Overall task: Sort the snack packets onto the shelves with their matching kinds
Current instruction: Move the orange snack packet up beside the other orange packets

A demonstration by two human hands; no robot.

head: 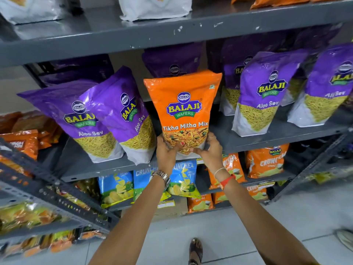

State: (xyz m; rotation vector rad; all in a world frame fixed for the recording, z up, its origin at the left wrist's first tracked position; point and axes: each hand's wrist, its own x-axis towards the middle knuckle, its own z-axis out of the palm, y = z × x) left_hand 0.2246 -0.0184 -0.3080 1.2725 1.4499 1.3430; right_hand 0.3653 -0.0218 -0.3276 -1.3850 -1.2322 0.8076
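Gripping the base of the orange Tikha Mitha Mix packet (182, 109), left hand (166, 150) and right hand (209, 150) curl closed around it. Beyond the fingertips, purple Aloo Sev packets (261, 92) fill this shelf (277, 133); likely a mismatch being removed, needing an orange row.

Both arms reach up and forward, bare and nearly straight. They come closer together toward the hands. The left hand (165, 150) and the right hand (209, 150) sit side by side at the same height. Each hand is curled, with fingers wrapped around the bottom of a packet (183, 111), one on each side. The thumbs point in toward each other. The left wrist has a watch (162, 176). The right wrist has a thin band (219, 171) and a red band (227, 181). One foot (195, 249) shows below.
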